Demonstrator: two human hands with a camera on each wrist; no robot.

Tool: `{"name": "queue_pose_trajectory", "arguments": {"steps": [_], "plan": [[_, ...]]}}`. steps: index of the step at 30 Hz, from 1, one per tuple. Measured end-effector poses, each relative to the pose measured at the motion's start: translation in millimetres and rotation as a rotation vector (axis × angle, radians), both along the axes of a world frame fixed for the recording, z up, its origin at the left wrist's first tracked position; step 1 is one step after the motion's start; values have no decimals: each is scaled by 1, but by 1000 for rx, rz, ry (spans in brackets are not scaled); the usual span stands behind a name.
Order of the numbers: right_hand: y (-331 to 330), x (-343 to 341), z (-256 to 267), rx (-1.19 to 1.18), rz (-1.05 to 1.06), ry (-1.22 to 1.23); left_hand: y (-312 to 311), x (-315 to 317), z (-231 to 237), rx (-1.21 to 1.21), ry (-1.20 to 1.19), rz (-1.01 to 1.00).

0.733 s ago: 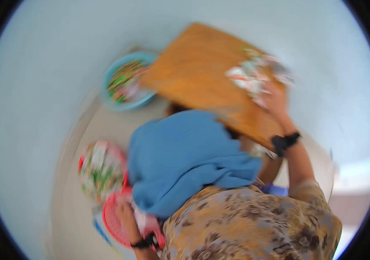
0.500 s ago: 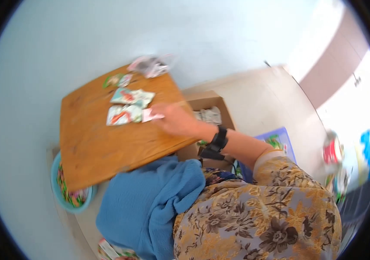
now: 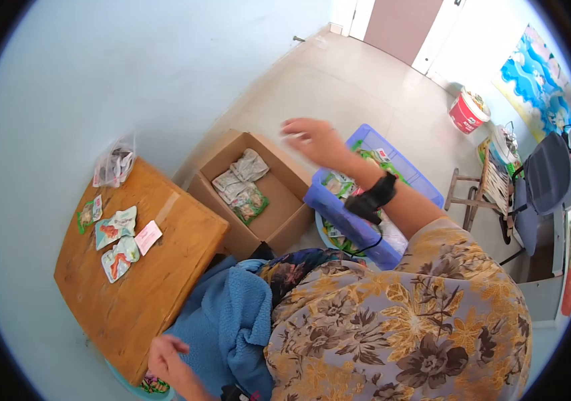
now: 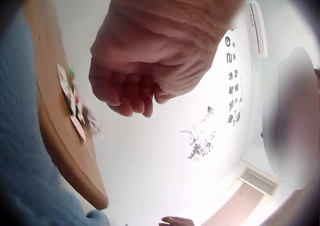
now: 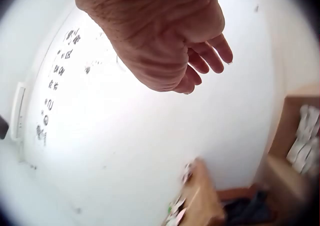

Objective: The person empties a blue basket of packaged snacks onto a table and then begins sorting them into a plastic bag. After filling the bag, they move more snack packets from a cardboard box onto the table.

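Note:
My right hand [image 3: 322,142] is raised between the cardboard box [image 3: 278,204] and the purple crate [image 3: 425,189], holding nothing, its fingers loosely bent. In the right wrist view this hand [image 5: 165,36] hangs with slack fingers. My left hand [image 3: 170,364] hovers by the blue cloth [image 3: 232,327] near the table's front corner; in the left wrist view the hand [image 4: 150,51] is loosely curled and empty. On the wooden table [image 3: 165,267] lie a pink card [image 3: 148,237], two white-and-teal packets [image 3: 116,227] [image 3: 120,259] and a small green packet [image 3: 89,214].
A plastic bag [image 3: 115,164] sits at the table's far corner. Packets [image 3: 248,200] lie inside the cardboard box. A blue basin [image 3: 139,391] stands below the table. Farther right are a red-and-white bucket [image 3: 467,112], a wooden stool [image 3: 492,180] and a grey chair [image 3: 547,177].
The view has swung right. My right hand has let go of the pink card, left it on the table and moved over toward the crate. My left hand has come away from the red basket.

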State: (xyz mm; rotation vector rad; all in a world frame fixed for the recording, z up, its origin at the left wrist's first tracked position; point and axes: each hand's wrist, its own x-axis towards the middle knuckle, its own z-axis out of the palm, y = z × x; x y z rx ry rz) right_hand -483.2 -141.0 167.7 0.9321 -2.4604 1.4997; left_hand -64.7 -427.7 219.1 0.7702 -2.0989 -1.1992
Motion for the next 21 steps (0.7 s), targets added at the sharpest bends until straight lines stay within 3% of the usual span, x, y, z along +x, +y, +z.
{"name": "queue_pose_trajectory", "arguments": {"steps": [3,4,8,12,16,18,20,21], "plan": [[112,-30,-32,211,-378,178,25,-63,6,129,-61,-160],[154,-37,-48,397,-480,249,30,-77,3,208,-84,-209],[305,-22,-136,713,-786,-81,45,-117,-10,327,-180,-381],[341,9,-160,908,-810,-304,56,-148,-32,491,-304,-462],[357,-10,-205,828,-729,-204,72,-180,-49,737,-414,-510],[365,-31,-218,780,-661,-153,83,-195,-56,741,-432,-531],[352,-48,-227,850,-455,-470,90,-200,-75,784,-483,-566],[346,-50,-225,841,-483,-465,95,-206,-85,835,-502,-559]]}}
